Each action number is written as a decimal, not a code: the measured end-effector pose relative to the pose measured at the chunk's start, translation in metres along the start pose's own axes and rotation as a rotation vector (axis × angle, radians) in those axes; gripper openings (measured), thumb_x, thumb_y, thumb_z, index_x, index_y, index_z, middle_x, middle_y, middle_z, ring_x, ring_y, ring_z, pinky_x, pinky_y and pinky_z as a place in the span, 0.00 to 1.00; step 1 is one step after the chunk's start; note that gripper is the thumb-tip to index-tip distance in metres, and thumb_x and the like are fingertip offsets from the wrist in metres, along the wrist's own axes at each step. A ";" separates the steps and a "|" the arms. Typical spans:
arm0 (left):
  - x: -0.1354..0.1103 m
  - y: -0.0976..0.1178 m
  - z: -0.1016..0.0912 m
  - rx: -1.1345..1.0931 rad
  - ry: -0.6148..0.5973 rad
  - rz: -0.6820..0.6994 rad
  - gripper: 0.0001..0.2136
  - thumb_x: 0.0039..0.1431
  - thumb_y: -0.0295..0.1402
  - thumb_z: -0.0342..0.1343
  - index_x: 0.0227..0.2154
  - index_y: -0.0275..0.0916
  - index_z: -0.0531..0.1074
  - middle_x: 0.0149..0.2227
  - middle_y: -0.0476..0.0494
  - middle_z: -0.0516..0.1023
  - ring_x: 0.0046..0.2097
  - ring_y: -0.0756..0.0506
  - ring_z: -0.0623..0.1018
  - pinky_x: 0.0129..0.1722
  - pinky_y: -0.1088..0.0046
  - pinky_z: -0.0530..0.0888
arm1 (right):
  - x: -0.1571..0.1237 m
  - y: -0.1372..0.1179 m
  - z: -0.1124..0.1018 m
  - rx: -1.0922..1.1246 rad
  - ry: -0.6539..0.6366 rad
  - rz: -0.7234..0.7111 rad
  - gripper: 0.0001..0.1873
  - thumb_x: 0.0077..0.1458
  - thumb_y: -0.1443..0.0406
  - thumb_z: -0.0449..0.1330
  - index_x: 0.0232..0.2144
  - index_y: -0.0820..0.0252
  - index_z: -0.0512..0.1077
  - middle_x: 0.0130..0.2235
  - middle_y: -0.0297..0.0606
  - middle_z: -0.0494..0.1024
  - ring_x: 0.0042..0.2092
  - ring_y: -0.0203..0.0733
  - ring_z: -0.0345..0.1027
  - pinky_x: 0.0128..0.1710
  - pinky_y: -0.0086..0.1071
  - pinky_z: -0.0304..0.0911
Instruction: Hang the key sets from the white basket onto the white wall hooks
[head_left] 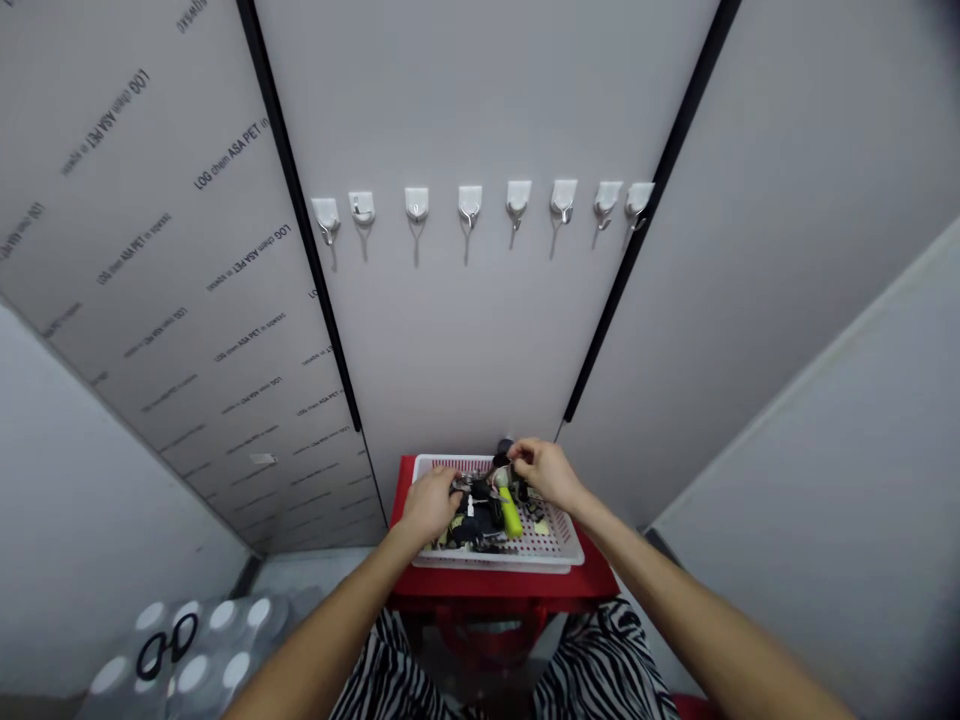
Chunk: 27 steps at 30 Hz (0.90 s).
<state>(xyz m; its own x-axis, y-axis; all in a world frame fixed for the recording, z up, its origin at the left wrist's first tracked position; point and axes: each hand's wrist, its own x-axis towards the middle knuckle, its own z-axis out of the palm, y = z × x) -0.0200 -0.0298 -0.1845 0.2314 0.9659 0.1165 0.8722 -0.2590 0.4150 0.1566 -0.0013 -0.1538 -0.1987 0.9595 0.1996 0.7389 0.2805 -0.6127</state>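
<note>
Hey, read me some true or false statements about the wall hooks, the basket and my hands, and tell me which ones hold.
1. The white basket sits on a red table. True.
2. Keys hang from every hook on the wall. False: the eight hooks are all bare.
3. Both hands are at the basket. True: the left hand rests on the items in it, and the right hand is at its far edge.
4. A yellow-green item lies on the floor. False: the yellow-green item lies in the basket.
5. The right hand is pressed flat against the wall. False: its fingers seem to pinch a small dark item over the basket.
</note>
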 end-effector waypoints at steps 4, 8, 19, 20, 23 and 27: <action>0.000 0.000 0.004 0.086 -0.006 0.020 0.13 0.46 0.31 0.43 0.37 0.40 0.62 0.39 0.45 0.67 0.41 0.46 0.65 0.39 0.71 0.61 | -0.026 0.009 -0.017 0.080 -0.016 -0.005 0.09 0.37 0.70 0.46 0.23 0.63 0.65 0.21 0.33 0.67 0.22 0.30 0.57 0.23 0.23 0.53; -0.001 0.000 0.005 0.110 -0.019 0.044 0.14 0.47 0.31 0.42 0.38 0.41 0.61 0.40 0.46 0.67 0.41 0.46 0.66 0.39 0.70 0.61 | -0.044 0.018 -0.015 -0.134 -0.149 -0.061 0.09 0.36 0.72 0.47 0.21 0.62 0.66 0.23 0.34 0.68 0.26 0.33 0.58 0.28 0.25 0.53; 0.002 0.001 0.006 0.141 -0.046 0.063 0.18 0.47 0.27 0.38 0.44 0.39 0.56 0.45 0.45 0.62 0.45 0.46 0.62 0.42 0.70 0.59 | -0.014 -0.022 0.035 -0.499 -0.120 -0.180 0.10 0.41 0.68 0.49 0.30 0.60 0.66 0.33 0.39 0.67 0.38 0.41 0.55 0.36 0.33 0.48; 0.003 0.001 0.007 0.156 -0.058 0.079 0.18 0.48 0.27 0.37 0.44 0.40 0.55 0.45 0.45 0.62 0.45 0.46 0.62 0.42 0.69 0.59 | -0.012 -0.022 0.039 -0.546 -0.130 -0.164 0.11 0.40 0.68 0.49 0.30 0.60 0.66 0.35 0.40 0.66 0.38 0.42 0.55 0.36 0.34 0.48; 0.005 -0.001 0.009 0.206 -0.075 0.117 0.16 0.47 0.26 0.37 0.41 0.42 0.59 0.41 0.46 0.64 0.42 0.46 0.63 0.40 0.68 0.59 | -0.012 -0.020 0.043 -0.600 -0.149 -0.117 0.13 0.39 0.70 0.49 0.32 0.60 0.65 0.37 0.40 0.65 0.39 0.43 0.54 0.35 0.34 0.48; 0.005 -0.003 0.011 0.235 -0.072 0.132 0.11 0.46 0.26 0.39 0.31 0.40 0.63 0.36 0.46 0.65 0.39 0.47 0.63 0.37 0.71 0.60 | -0.019 -0.013 0.026 -0.582 -0.183 -0.047 0.12 0.39 0.65 0.50 0.31 0.58 0.65 0.35 0.40 0.65 0.38 0.42 0.55 0.35 0.34 0.48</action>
<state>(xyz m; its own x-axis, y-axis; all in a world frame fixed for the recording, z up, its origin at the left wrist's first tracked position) -0.0165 -0.0244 -0.1952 0.3725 0.9239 0.0881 0.9065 -0.3825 0.1790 0.1342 -0.0224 -0.1698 -0.3091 0.9497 0.0497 0.9469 0.3122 -0.0775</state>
